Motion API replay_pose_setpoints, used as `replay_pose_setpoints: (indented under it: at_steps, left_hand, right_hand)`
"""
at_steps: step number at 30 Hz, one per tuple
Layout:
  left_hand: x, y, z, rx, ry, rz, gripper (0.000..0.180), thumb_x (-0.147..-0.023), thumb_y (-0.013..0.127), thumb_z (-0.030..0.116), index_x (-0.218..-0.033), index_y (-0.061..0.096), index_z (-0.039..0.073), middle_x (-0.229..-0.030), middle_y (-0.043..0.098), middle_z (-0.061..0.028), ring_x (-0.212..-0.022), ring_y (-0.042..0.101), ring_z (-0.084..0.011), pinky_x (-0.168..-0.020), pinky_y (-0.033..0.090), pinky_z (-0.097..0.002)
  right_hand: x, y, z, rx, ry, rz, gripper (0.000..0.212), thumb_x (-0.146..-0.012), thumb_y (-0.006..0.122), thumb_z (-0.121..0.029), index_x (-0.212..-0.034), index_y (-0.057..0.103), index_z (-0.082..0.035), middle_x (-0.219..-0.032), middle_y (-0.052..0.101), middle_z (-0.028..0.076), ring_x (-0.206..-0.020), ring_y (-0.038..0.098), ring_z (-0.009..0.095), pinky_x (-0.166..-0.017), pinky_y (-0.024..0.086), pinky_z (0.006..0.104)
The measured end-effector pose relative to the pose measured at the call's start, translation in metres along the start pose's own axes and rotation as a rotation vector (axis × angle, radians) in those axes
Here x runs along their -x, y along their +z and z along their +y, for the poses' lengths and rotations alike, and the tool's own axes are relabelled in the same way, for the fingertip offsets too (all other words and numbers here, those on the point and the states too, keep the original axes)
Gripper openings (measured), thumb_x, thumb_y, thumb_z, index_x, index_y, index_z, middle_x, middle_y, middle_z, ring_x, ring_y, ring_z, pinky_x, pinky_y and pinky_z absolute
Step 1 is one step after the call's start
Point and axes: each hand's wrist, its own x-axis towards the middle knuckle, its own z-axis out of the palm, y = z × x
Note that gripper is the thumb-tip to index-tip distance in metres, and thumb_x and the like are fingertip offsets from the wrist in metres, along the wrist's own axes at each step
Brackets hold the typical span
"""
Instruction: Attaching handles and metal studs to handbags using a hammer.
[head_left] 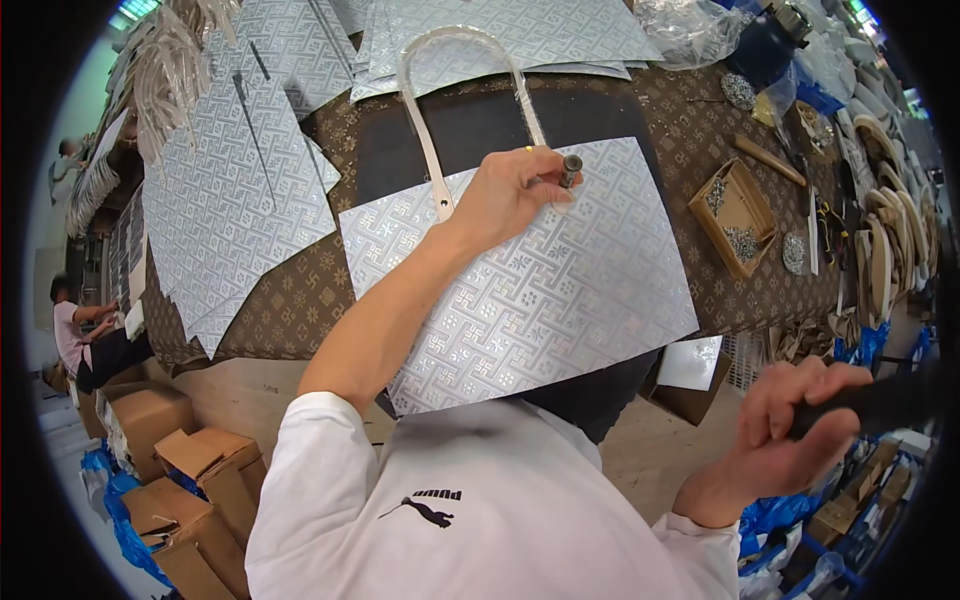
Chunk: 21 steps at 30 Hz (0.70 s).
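A silver-grey patterned sheet (540, 300) lies before me on a black board (385, 150), its near edge against my shirt. A pale looped bag handle (424, 140) rests at its far edge, one end fixed with a dark rivet. Over the handle's other end, my left hand (500, 195) pinches a short metal punch (571, 168), held roughly upright. The punch's tip is hidden by my fingers. Off to the right, my right hand (780, 430) is raised and wrapped round a thick black tool (880, 405). Its far end fades into the dark rim, so its kind is unclear.
A cardboard tray (760, 240) of small metal rivets sits right of the sheet, near a wooden stick (770, 160) and scissors (828, 220). More patterned sheets (235, 190) lie left. Cardboard boxes (215, 450) stand on the floor; another person (85, 330) sits far left.
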Motion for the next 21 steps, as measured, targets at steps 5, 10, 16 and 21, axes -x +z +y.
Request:
replay_pose_setpoints:
  at_steps: [5,10,16,21]
  left_hand:
    - [-0.003,0.002,0.006,-0.142,0.031,0.004,0.019,-0.087,0.066,-0.010,-0.104,0.068,-0.003,-0.097,0.070,-0.0047,-0.094,0.067,-0.0139,-0.084,0.054,-0.0275]
    - [0.010,-0.016,0.005,0.126,-0.108,0.089,0.021,-0.088,0.069,0.002,-0.108,0.065,-0.001,-0.094,0.067,-0.0074,-0.093,0.067,-0.0158,-0.083,0.052,-0.0287]
    - [0.071,-0.097,0.024,-0.581,-0.256,0.372,0.044,-0.084,0.077,0.022,-0.115,0.054,0.001,-0.104,0.060,-0.0156,-0.092,0.069,-0.0287,-0.081,0.054,-0.0376]
    - [0.084,-0.083,0.048,-0.927,-0.450,0.069,0.062,-0.079,0.081,0.038,-0.127,0.057,0.006,-0.117,0.056,-0.0187,-0.102,0.065,-0.0393,-0.086,0.054,-0.0445]
  right_hand:
    - [-0.033,0.012,0.041,0.764,0.043,-0.421,0.028,-0.104,0.054,-0.026,-0.083,0.051,-0.008,-0.059,0.038,-0.004,-0.041,0.034,0.005,-0.037,0.025,0.0224]
    - [-0.011,0.011,0.027,0.325,0.321,-0.148,0.029,-0.104,0.054,-0.028,-0.083,0.050,-0.010,-0.059,0.039,-0.005,-0.041,0.033,0.004,-0.037,0.025,0.0228]
    - [-0.018,-0.001,0.066,0.173,0.495,0.073,0.030,-0.104,0.056,-0.031,-0.082,0.049,-0.012,-0.060,0.039,-0.005,-0.042,0.032,0.003,-0.037,0.025,0.0217]
    - [-0.033,-0.026,0.103,0.141,0.432,0.221,0.029,-0.104,0.057,-0.034,-0.085,0.049,-0.013,-0.062,0.037,-0.006,-0.044,0.029,0.003,-0.036,0.023,0.0217]
